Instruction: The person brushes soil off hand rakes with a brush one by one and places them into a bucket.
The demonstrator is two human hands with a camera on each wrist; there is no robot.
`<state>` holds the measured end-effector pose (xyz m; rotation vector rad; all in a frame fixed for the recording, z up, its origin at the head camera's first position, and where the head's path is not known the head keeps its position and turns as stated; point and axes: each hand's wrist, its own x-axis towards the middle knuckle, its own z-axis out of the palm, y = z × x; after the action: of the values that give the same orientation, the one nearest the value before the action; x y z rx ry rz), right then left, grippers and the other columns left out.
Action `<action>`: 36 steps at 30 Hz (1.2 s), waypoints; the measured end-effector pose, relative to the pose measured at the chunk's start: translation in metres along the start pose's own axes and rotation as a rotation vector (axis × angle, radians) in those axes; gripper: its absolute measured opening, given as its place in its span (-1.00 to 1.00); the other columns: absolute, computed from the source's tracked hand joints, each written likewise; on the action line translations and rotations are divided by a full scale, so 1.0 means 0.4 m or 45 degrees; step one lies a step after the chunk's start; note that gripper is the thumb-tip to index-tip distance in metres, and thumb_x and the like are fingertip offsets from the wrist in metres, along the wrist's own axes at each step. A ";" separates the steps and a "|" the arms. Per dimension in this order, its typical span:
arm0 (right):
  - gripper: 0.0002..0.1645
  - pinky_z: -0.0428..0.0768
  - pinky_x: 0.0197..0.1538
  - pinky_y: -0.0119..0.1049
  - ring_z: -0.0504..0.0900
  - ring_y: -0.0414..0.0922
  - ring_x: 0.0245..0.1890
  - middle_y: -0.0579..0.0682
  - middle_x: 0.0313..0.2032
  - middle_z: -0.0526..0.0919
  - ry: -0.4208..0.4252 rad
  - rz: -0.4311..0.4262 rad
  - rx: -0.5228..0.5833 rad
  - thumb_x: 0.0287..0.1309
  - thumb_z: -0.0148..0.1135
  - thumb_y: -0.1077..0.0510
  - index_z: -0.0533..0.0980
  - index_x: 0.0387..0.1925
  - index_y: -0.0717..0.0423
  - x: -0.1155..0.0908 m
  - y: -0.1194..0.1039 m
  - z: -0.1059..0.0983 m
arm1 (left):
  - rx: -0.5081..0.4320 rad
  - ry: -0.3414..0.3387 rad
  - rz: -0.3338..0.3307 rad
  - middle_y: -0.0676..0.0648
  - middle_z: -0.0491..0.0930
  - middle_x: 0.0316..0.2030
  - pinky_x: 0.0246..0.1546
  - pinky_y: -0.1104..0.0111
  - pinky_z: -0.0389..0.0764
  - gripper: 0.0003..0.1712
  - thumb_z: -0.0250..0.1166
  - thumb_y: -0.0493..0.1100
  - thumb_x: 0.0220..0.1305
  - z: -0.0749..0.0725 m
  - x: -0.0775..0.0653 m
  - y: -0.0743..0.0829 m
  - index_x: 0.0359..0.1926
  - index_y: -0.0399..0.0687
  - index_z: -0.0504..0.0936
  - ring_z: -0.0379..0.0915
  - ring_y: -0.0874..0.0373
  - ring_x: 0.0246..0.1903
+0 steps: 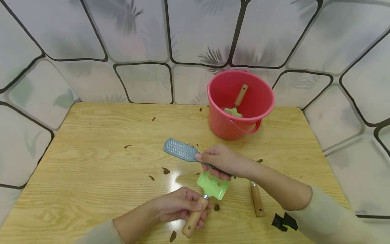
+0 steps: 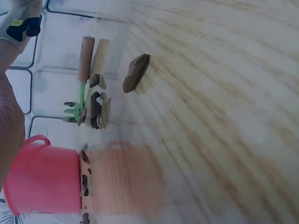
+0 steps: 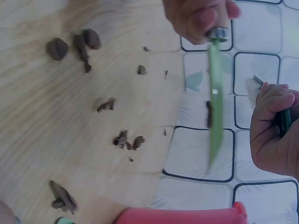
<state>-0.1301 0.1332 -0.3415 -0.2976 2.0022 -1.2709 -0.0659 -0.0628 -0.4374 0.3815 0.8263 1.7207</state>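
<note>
My left hand (image 1: 182, 205) grips the wooden handle of a small garden fork (image 1: 211, 185), its broad light-green head pointing away and up. In the right wrist view the fork's head (image 3: 215, 102) appears edge-on. Just above it, my right hand (image 1: 223, 161) holds the handle of a grey-blue, flat paddle-shaped brush (image 1: 180, 149); its dotted face shows, and the fingers cover part of the handle. To the right lies a hand rake with a wooden handle (image 1: 257, 200). My right forearm hides its head there, but its green prongs (image 2: 72, 112) show in the left wrist view.
A pink bucket (image 1: 223, 127) stands at the back right of the wooden table (image 1: 100, 169), with another green, wooden-handled tool (image 1: 241, 95) inside. Brown crumbs and clods (image 1: 166, 170) lie scattered over the tabletop. A patterned wall (image 1: 140, 83) rises behind.
</note>
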 end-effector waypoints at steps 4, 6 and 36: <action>-0.53 0.20 -0.83 -0.47 0.22 -0.25 -0.91 -0.09 -0.84 0.31 0.004 -0.022 -0.008 0.33 0.03 -0.07 0.43 -0.58 0.17 -0.005 -0.026 -0.006 | -0.016 0.011 0.005 0.07 0.63 -0.34 -0.15 0.38 0.66 -0.83 0.10 -0.19 0.37 0.001 0.005 -0.004 -0.11 -0.13 0.55 0.61 0.26 -0.30; -0.54 0.19 -0.82 -0.47 0.23 -0.24 -0.91 -0.09 -0.84 0.32 0.005 -0.020 -0.013 0.33 0.03 -0.06 0.44 -0.57 0.17 -0.008 -0.034 -0.007 | -0.022 0.023 0.005 0.07 0.62 -0.33 -0.16 0.38 0.66 -0.81 0.09 -0.18 0.38 0.002 0.007 -0.005 -0.09 -0.15 0.53 0.61 0.27 -0.31; -0.46 0.16 -0.84 -0.48 0.19 -0.27 -0.93 -0.10 -0.85 0.27 -0.058 0.046 0.090 0.31 0.06 -0.11 0.40 -0.57 0.26 -0.107 0.114 -0.066 | -0.094 0.139 0.103 0.01 0.62 -0.31 -0.12 0.38 0.66 -0.79 0.04 -0.23 0.41 -0.018 -0.059 -0.009 -0.05 -0.16 0.55 0.63 0.21 -0.30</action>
<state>-0.1096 0.1967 -0.3544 -0.2527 1.9117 -1.2980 -0.0605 -0.0870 -0.4411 0.2764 0.8328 1.8547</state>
